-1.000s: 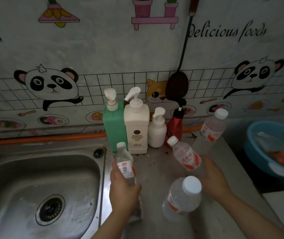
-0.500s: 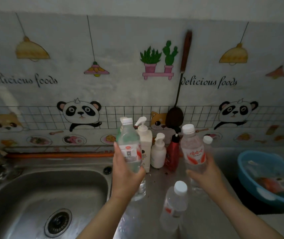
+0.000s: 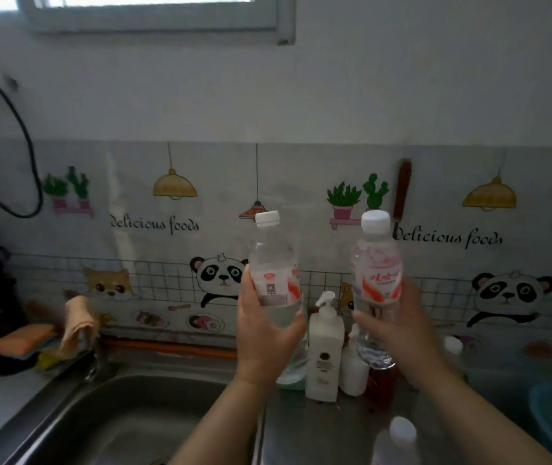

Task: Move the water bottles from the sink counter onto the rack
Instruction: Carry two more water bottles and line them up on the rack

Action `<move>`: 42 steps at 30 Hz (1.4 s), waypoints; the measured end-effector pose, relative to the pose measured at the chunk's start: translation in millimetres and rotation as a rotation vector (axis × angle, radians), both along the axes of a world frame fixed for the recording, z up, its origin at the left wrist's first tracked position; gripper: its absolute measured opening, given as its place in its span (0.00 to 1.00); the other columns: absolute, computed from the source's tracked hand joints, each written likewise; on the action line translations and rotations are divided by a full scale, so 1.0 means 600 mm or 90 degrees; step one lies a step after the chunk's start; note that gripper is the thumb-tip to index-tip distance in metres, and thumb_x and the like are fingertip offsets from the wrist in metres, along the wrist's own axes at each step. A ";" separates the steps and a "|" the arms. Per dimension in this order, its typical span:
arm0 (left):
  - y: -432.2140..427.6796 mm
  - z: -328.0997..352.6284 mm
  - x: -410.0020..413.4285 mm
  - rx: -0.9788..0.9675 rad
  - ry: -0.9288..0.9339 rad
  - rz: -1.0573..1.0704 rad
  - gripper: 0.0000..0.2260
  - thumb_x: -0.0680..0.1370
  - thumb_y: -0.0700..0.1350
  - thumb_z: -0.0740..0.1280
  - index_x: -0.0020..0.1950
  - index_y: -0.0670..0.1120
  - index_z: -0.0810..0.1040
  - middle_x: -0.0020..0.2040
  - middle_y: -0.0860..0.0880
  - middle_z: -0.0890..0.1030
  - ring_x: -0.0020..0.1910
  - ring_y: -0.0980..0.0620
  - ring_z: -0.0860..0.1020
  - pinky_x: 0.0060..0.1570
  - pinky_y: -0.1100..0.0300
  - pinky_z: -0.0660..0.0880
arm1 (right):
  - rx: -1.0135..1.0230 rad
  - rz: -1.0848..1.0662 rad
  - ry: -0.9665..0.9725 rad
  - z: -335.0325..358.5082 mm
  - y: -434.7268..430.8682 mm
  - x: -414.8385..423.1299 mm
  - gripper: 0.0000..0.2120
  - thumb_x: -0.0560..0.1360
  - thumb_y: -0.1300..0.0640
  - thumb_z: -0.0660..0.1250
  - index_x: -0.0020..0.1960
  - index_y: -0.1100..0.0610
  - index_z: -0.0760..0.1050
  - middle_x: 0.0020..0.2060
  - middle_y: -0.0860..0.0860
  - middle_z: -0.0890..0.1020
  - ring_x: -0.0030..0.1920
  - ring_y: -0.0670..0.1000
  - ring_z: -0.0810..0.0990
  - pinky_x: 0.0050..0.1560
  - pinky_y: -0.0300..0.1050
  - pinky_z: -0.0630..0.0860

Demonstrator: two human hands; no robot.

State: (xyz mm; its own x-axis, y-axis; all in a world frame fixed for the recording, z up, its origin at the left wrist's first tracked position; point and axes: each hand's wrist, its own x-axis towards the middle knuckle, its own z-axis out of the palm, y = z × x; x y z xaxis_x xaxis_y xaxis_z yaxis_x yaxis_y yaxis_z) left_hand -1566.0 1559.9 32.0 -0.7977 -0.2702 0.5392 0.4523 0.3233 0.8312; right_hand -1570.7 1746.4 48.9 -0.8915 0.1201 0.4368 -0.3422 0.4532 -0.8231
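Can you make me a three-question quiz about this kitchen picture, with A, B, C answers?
1. Where is the white pump bottle?
A. In the sink
B. On the counter by the wall
C. On the window ledge

2. What colour are the caps of the two held bottles?
A. White
B. Blue
C. Black

3. What is the left hand doing?
A. Resting flat on the counter
B. Turning a tap
C. Holding a water bottle up

Answers:
1. B: it stands on the counter against the sticker wall, right of the sink.
2. A: the left bottle and the right bottle both have white caps.
3. C: its fingers wrap the left bottle, raised upright; the right hand holds the other the same way.
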 end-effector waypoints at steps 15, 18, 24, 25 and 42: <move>-0.454 0.028 0.138 0.009 0.069 0.227 0.37 0.66 0.38 0.76 0.64 0.57 0.56 0.54 0.53 0.71 0.45 0.61 0.76 0.37 0.78 0.72 | -0.074 0.224 -0.053 0.004 -0.499 0.054 0.32 0.66 0.62 0.75 0.65 0.52 0.65 0.57 0.49 0.77 0.56 0.52 0.78 0.53 0.49 0.77; -0.574 0.029 0.179 0.023 0.073 0.264 0.38 0.65 0.39 0.77 0.68 0.49 0.59 0.58 0.51 0.72 0.49 0.56 0.76 0.40 0.78 0.71 | -0.121 0.258 -0.077 0.001 -0.628 0.078 0.32 0.65 0.63 0.75 0.63 0.51 0.65 0.56 0.50 0.77 0.55 0.54 0.79 0.53 0.56 0.79; -0.785 0.024 0.257 0.015 0.109 0.323 0.38 0.64 0.34 0.76 0.66 0.53 0.59 0.52 0.62 0.70 0.49 0.69 0.75 0.42 0.81 0.69 | -0.168 0.318 -0.105 -0.010 -0.852 0.130 0.28 0.64 0.63 0.76 0.60 0.51 0.68 0.51 0.51 0.80 0.51 0.55 0.81 0.51 0.59 0.80; -0.815 0.024 0.266 0.014 0.108 0.339 0.38 0.64 0.33 0.76 0.66 0.52 0.60 0.53 0.63 0.69 0.49 0.69 0.75 0.42 0.82 0.69 | -0.162 0.327 -0.101 -0.011 -0.884 0.137 0.29 0.63 0.62 0.76 0.59 0.51 0.68 0.51 0.51 0.80 0.51 0.55 0.81 0.52 0.60 0.79; -1.239 0.013 0.246 0.054 0.099 0.483 0.35 0.67 0.36 0.75 0.69 0.49 0.61 0.57 0.53 0.73 0.51 0.60 0.75 0.45 0.76 0.72 | -0.122 0.479 -0.071 -0.003 -1.345 0.077 0.34 0.64 0.60 0.77 0.65 0.50 0.66 0.52 0.46 0.77 0.55 0.52 0.78 0.55 0.49 0.77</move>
State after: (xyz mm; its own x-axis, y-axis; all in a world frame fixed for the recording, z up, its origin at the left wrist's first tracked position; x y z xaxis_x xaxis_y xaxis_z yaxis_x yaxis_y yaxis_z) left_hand -1418.6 816.3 39.9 -0.2958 -0.7571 0.5825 0.2459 0.5289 0.8123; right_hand -1524.7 939.4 47.3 -0.8005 -0.4700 0.3720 -0.4111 -0.0212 -0.9113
